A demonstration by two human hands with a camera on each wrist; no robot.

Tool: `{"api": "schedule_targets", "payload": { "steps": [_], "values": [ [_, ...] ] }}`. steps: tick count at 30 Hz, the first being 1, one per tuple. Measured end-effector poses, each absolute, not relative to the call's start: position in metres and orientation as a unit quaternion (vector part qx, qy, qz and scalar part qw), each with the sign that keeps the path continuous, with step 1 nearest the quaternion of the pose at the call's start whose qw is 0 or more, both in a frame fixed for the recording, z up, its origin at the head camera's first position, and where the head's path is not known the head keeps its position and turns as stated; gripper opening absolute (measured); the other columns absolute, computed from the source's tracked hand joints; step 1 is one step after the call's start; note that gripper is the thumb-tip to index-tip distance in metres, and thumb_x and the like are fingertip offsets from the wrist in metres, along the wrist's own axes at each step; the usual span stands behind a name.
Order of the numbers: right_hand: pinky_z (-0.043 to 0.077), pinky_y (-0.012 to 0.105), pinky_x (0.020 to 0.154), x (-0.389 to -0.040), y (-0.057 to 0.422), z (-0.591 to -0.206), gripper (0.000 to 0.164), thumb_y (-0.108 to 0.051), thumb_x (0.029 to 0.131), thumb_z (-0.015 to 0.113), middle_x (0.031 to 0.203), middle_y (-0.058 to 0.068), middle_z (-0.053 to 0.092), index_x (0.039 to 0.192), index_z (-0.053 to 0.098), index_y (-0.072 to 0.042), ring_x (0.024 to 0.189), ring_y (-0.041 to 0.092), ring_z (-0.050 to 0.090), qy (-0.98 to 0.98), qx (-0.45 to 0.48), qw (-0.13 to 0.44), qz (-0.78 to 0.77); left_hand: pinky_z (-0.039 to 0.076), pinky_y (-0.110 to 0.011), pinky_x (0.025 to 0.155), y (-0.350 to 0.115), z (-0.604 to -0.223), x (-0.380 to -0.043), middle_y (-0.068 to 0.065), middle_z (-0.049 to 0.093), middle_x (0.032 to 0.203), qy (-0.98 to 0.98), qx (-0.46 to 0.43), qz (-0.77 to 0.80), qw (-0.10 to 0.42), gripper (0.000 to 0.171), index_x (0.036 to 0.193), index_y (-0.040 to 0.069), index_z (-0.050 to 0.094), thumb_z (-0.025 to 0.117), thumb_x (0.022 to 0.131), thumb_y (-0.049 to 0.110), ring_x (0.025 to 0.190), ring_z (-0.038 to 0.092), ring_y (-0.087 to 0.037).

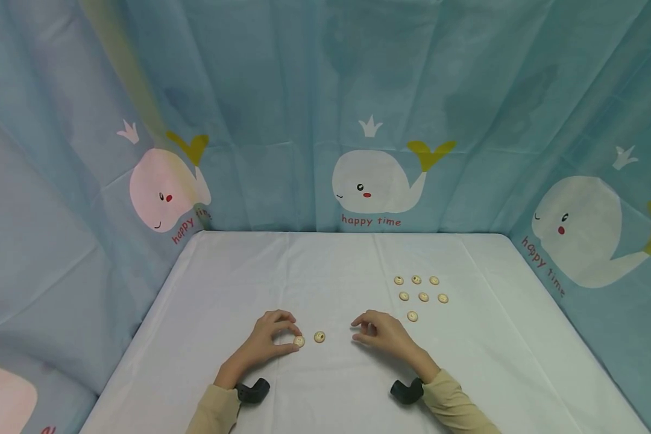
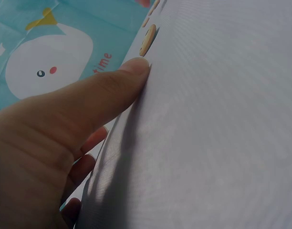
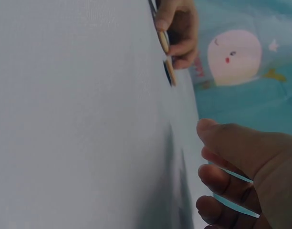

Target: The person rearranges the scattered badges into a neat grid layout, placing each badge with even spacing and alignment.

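Between thumb and fingertips my left hand [image 1: 268, 339] pinches a small round tan disc [image 1: 299, 342] by its edges, low at the white cloth. A second disc [image 1: 319, 337], with a dark mark on its face, lies just right of it. That loose disc [image 2: 148, 40] shows beyond the thumb [image 2: 108, 90] in the left wrist view. My right hand [image 1: 384, 333] hovers farther right with loosely bent fingers and nothing in them. In the right wrist view its thumb [image 3: 232, 143] stands apart from the fingers, and the pinched disc [image 3: 163, 42] appears edge-on in the other hand.
Several similar discs [image 1: 424, 296] lie in loose rows beyond my right hand, with one disc [image 1: 412, 316] nearer to it. The table [image 1: 325, 259] wears a white cloth. Blue curtains [image 1: 282, 120] with whale prints stand along its back and sides.
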State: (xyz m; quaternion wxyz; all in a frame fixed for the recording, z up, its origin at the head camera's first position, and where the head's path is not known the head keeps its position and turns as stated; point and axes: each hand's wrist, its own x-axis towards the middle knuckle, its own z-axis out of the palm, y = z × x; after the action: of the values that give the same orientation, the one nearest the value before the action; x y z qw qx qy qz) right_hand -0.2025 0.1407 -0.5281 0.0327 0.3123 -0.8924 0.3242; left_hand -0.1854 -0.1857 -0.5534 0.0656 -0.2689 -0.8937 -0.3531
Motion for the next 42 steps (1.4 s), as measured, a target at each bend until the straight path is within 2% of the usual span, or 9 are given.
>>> {"api": "schedule_targets", "payload": {
  "steps": [26, 32, 42],
  "values": [
    [0.034, 0.012, 0.054, -0.205, 0.087, -0.533, 0.037, -0.040, 0.078, 0.072, 0.085, -0.009, 0.057, 0.109, 0.067, -0.020, 0.061, -0.003, 0.040, -0.886, 0.383, 0.020, 0.263, 0.031, -0.055, 0.089, -0.185, -0.551, -0.184, 0.000, 0.055, 0.111, -0.896, -0.274, -0.343, 0.070, 0.019, 0.090, 0.032, 0.067, 0.077, 0.074, 0.035, 0.106, 0.043, -0.020],
    [0.034, 0.012, 0.054, -0.204, 0.079, -0.532, 0.036, -0.041, 0.079, 0.071, 0.086, -0.009, 0.058, 0.108, 0.067, -0.021, 0.062, -0.001, 0.042, -0.891, 0.378, 0.006, 0.250, 0.030, -0.055, 0.090, -0.184, -0.551, -0.184, 0.001, 0.055, 0.112, -0.894, -0.276, -0.346, 0.069, 0.020, 0.091, 0.032, 0.068, 0.077, 0.074, 0.036, 0.108, 0.043, -0.020],
    [0.033, 0.011, 0.054, -0.202, 0.072, -0.530, 0.027, -0.039, 0.080, 0.071, 0.085, -0.010, 0.058, 0.101, 0.070, -0.022, 0.061, -0.003, 0.041, -0.891, 0.386, 0.016, 0.240, 0.030, -0.056, 0.091, -0.185, -0.551, -0.185, 0.002, 0.055, 0.112, -0.895, -0.270, -0.350, 0.062, 0.020, 0.091, 0.032, 0.068, 0.077, 0.073, 0.035, 0.109, 0.043, -0.021]
  ]
}}
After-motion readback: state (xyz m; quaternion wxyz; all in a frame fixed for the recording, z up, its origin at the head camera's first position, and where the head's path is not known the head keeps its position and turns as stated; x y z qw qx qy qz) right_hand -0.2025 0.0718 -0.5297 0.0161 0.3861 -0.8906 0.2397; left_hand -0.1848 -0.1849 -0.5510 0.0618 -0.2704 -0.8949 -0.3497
